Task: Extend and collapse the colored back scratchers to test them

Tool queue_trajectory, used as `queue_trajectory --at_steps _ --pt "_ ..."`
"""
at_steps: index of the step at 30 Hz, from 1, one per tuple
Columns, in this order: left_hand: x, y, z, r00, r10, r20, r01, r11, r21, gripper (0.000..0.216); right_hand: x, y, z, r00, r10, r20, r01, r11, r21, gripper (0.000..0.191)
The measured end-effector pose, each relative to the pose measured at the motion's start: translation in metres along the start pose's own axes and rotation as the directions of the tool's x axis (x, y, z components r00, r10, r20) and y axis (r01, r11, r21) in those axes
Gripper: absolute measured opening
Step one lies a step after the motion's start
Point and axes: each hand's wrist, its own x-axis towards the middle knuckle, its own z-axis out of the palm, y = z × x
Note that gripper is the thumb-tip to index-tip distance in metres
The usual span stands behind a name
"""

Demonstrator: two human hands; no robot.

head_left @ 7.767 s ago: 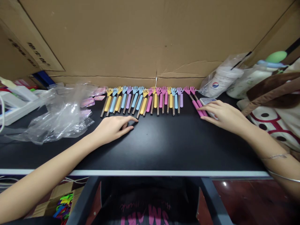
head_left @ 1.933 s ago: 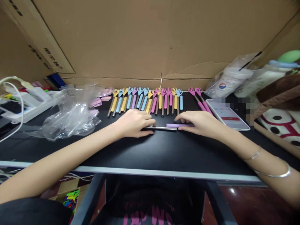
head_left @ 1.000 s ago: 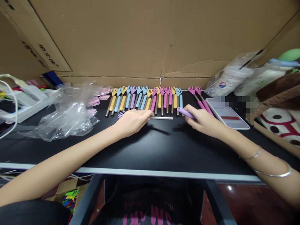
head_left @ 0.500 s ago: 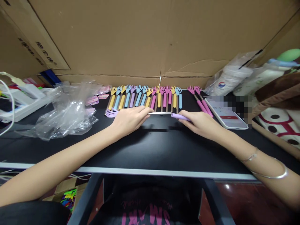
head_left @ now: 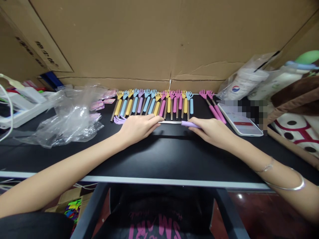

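Note:
A purple back scratcher (head_left: pixel 174 122) with a hand-shaped head and a steel shaft lies crosswise just in front of a row of several yellow, blue, purple and pink back scratchers (head_left: pixel 152 104). My left hand (head_left: pixel 138 127) is closed over its shaft near the purple claw head (head_left: pixel 119 120). My right hand (head_left: pixel 211 131) pinches its purple grip end. Two more pink scratchers (head_left: pixel 214 108) lie apart to the right of the row.
Crumpled clear plastic bags (head_left: pixel 72 116) lie on the black table (head_left: pixel 169 152) at the left, beside a white power strip (head_left: pixel 22 106). A phone (head_left: pixel 240 121) lies at the right, near bagged cups and a cloth bag. A cardboard wall stands behind.
One purple scratcher left the row and now lies crosswise between both hands. Its telescopic shaft has been drawn out longer, the claw head moving left past my left hand.

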Motion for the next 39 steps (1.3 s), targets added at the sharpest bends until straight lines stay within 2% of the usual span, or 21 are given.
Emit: queue_trajectory --at_steps 5,12,18,24,28,32,36,39 --pt "0.0 -0.001 -0.001 1.0 0.016 -0.005 -0.017 1.0 -0.013 0.032 -0.001 0.001 -0.001 1.0 -0.012 -0.009 0.011 0.999 -0.049 0.028" --pt "-0.001 -0.006 0.001 0.998 0.066 -0.007 -0.066 0.997 -0.04 0.032 -0.004 0.003 0.001 0.994 -0.092 -0.06 0.083 0.986 -0.145 0.033" --pt "-0.001 -0.009 0.002 0.995 0.099 -0.019 -0.1 0.993 -0.058 0.033 -0.005 0.002 -0.003 0.991 -0.125 -0.047 0.114 0.977 -0.179 0.036" --pt "-0.002 -0.002 0.001 1.0 -0.001 -0.026 -0.002 0.992 -0.125 0.034 -0.004 0.002 -0.002 0.998 -0.057 -0.034 0.054 0.995 -0.086 0.03" --pt "-0.001 0.001 -0.001 0.997 -0.065 -0.036 0.059 0.986 -0.155 0.039 -0.003 0.0 -0.001 1.0 -0.027 -0.011 0.028 0.999 0.04 0.03" --pt "-0.001 0.001 -0.002 0.995 -0.08 -0.056 0.069 0.984 -0.165 0.036 -0.002 -0.002 -0.002 0.999 -0.03 0.014 0.027 0.986 0.165 0.032" --pt "-0.002 0.001 -0.003 0.996 -0.047 -0.082 0.037 0.993 -0.111 0.032 -0.002 -0.001 0.0 0.999 0.006 0.041 -0.01 0.996 0.09 0.03" --pt "-0.002 0.001 -0.003 0.996 -0.006 -0.088 0.0 0.997 -0.073 0.031 -0.003 0.001 0.002 0.999 -0.014 0.033 0.013 1.0 0.014 0.03"
